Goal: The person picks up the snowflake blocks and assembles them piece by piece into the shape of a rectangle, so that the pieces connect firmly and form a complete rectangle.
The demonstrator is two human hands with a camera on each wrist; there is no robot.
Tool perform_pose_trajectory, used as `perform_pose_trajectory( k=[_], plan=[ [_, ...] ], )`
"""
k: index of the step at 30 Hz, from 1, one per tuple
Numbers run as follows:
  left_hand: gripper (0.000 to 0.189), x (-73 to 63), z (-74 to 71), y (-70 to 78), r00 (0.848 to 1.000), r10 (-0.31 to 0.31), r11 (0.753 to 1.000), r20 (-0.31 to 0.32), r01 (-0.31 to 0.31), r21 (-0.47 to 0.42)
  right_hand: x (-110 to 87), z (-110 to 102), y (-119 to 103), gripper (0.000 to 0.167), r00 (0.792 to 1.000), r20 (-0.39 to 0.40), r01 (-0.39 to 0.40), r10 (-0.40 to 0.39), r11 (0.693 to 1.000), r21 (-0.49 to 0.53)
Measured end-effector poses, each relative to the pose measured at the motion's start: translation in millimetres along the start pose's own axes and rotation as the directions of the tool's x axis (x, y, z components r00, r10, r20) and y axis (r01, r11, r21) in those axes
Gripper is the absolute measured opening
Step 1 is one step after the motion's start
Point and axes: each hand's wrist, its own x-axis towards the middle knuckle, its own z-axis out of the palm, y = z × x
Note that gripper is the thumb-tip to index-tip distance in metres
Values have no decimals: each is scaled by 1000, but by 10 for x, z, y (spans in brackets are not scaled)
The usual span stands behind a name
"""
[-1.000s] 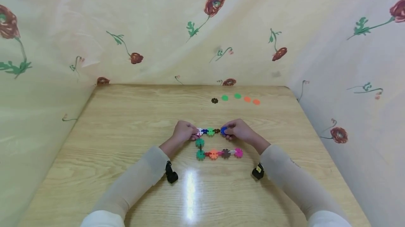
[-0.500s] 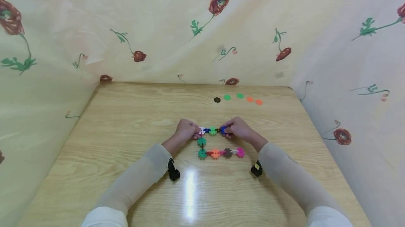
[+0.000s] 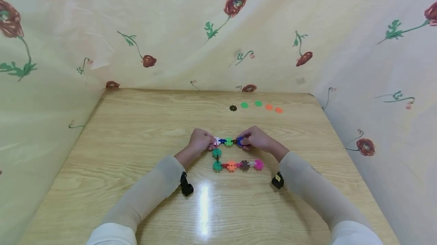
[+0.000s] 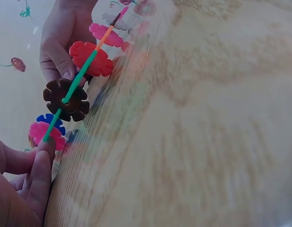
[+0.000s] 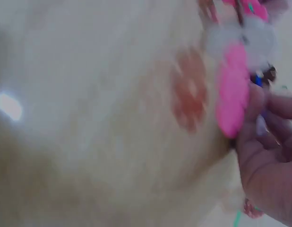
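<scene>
A chain of joined plastic snowflake discs lies in a C shape on the table in the head view. My left hand (image 3: 201, 140) pinches the chain's far left corner, at the white disc (image 3: 217, 141). Along the far row come a dark blue disc, a light green disc (image 3: 228, 142) and a brown disc. At that row's right end, my right hand (image 3: 257, 138) pinches a blue disc (image 3: 239, 141) against the brown one. The near row runs from a teal disc (image 3: 217, 166) past an orange disc (image 3: 231, 166) to a magenta disc (image 3: 258, 164).
Loose discs lie behind the hands: a dark brown disc (image 3: 233, 108), two green discs (image 3: 244, 105) and two orange discs (image 3: 269, 107). Flower-printed cloth (image 3: 170, 47) walls off the wooden table (image 3: 136, 123) at the back and sides.
My right hand has come slightly left with the blue disc, closing the distance to the brown disc. My left hand keeps its grip on the corner. The head view has shifted a little.
</scene>
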Motion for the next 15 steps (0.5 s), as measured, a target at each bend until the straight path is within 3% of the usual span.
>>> perform_pose_trajectory(
  k=[3,6,10,12,15],
  plan=[
    [7,-8,-12,4,1000,-7,1000,5,7,-2,-3,-249,55,35,1000,25,11,-9,996,-89],
    [6,-7,-20,7,1000,-3,1000,4,3,-15,12,-606,159,37,993,-115,-6,-24,968,-251],
    [6,-9,-25,8,1000,1,1000,-4,-1,-14,69,-1050,365,43,935,-348,-100,-67,892,-440],
    [6,-17,-25,9,1000,3,1000,-3,-3,-7,104,-1194,470,49,914,-400,-134,-74,874,-468],
    [6,-30,-16,11,1000,8,1000,-2,-8,-7,150,-1316,581,54,906,-416,-145,-79,866,-479]
  ],
)
